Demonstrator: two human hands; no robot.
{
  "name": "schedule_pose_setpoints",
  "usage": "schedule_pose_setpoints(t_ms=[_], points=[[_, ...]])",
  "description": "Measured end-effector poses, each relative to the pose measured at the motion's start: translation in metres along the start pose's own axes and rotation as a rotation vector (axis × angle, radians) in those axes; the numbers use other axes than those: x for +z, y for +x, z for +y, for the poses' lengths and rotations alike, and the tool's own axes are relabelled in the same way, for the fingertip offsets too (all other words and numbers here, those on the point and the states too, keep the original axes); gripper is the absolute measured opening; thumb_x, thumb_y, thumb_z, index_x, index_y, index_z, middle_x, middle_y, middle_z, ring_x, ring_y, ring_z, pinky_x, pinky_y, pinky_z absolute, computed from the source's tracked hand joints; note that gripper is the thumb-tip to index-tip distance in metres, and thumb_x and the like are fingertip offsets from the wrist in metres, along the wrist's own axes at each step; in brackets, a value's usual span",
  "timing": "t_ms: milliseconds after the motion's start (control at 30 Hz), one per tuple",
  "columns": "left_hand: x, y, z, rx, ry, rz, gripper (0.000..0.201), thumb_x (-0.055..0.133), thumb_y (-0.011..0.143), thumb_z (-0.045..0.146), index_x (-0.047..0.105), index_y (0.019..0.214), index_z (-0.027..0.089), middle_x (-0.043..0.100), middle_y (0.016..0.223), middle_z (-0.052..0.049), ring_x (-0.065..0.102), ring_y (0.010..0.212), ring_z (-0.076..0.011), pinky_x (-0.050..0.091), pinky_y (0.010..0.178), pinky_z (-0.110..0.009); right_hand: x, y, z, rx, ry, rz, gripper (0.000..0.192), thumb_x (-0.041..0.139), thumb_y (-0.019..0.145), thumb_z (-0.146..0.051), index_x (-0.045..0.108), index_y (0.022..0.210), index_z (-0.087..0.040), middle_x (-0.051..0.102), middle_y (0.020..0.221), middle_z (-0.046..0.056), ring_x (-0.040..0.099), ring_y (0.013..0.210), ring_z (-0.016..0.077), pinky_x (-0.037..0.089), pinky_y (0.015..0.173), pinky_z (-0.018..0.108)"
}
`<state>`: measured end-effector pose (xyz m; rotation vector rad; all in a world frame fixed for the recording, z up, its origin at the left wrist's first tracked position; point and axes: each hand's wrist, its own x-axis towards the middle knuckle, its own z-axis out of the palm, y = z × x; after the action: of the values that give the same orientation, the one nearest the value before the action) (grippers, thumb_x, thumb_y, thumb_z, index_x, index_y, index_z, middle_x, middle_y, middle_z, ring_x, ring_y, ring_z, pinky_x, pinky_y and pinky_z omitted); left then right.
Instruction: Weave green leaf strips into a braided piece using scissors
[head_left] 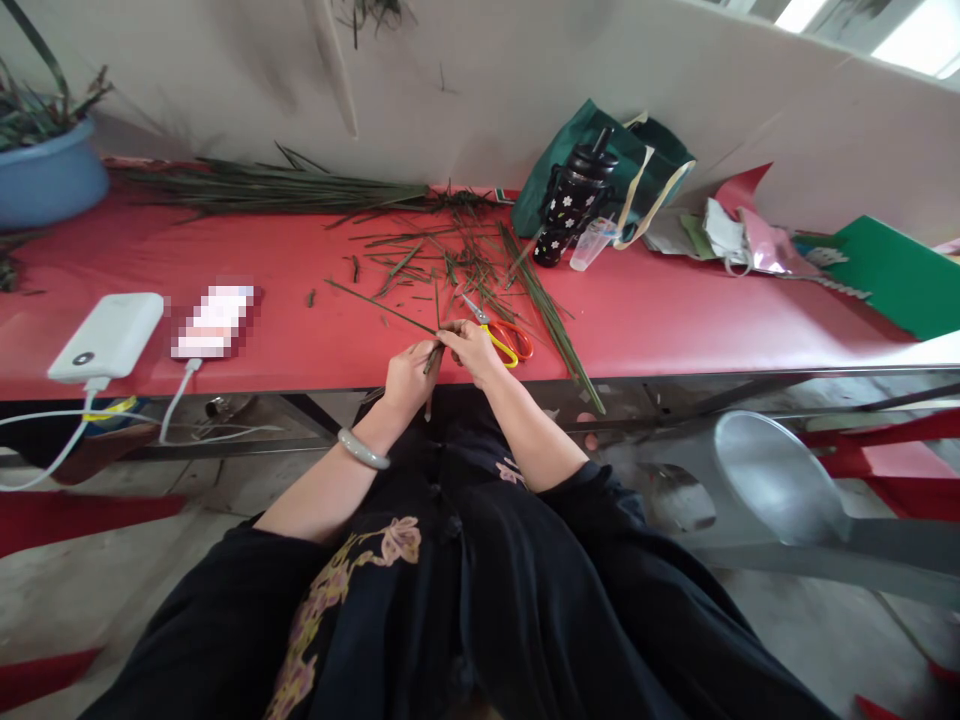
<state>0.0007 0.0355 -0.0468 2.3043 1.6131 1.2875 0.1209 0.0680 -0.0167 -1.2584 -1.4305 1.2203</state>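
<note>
Where hands [442, 362] meet, leaf strip [433, 358].

Your left hand [407, 375] and right hand [471, 347] met at the red table's [300, 330] near edge, both pinching a thin green leaf strip [433, 358]. Orange-handled scissors [504, 338] lay just beside your right hand, among scattered leaf strips [442, 262].

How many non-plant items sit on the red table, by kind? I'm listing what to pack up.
Power bank: 1
Phone: 1
Scissors: 1
Black flowered bottle: 1
Clear cup: 1
Green bag: 1
Blue basin: 1
Total: 7, leaving out the paper pile at the far right.
</note>
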Motion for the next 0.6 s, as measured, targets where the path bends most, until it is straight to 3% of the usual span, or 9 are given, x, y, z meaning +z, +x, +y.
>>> schedule_pose_setpoints(t_ms=[133,300,433,600], points=[[0.002,-0.003,-0.003,-0.046,0.079,0.028,0.023,0.041,0.086,0.029,0.059,0.088,0.015,0.064,0.078,-0.009,0.061,0.068,-0.0154,0.04,0.058,-0.024,0.002,0.002,0.002,-0.025,-0.005,0.049,0.015,0.054,0.069,-0.031,0.054,0.072,-0.016,0.047,0.051,-0.007,0.039,0.044,0.0052,0.033,0.046,0.018],[0.002,-0.004,-0.005,-0.138,0.082,0.05,0.032,0.048,0.082,0.031,0.053,0.108,0.014,0.064,0.093,-0.011,0.063,0.071,-0.0164,0.042,0.059,-0.024,0.006,0.003,0.0,-0.065,-0.15,0.064,0.014,0.055,0.068,-0.03,0.055,0.071,-0.016,0.054,0.058,-0.003,0.048,0.053,0.0084,0.04,0.055,0.021],[0.0,-0.003,-0.007,-0.175,0.026,0.027,0.026,0.048,0.082,0.028,0.058,0.102,0.014,0.066,0.087,-0.009,0.064,0.072,-0.0174,0.044,0.063,-0.025,0.01,0.003,-0.001,-0.096,-0.214,0.071,0.011,0.055,0.067,-0.028,0.054,0.069,-0.017,0.054,0.059,-0.003,0.049,0.055,0.0086,0.041,0.055,0.021],[-0.01,0.0,-0.006,-0.31,-0.197,0.121,0.022,0.049,0.081,0.028,0.064,0.089,0.014,0.065,0.07,-0.005,0.061,0.062,-0.014,0.044,0.062,-0.023,0.015,-0.006,0.001,-0.065,0.083,0.052,0.023,0.054,0.07,-0.037,0.052,0.083,-0.018,0.053,0.063,-0.004,0.047,0.05,0.0054,0.037,0.047,0.017]])
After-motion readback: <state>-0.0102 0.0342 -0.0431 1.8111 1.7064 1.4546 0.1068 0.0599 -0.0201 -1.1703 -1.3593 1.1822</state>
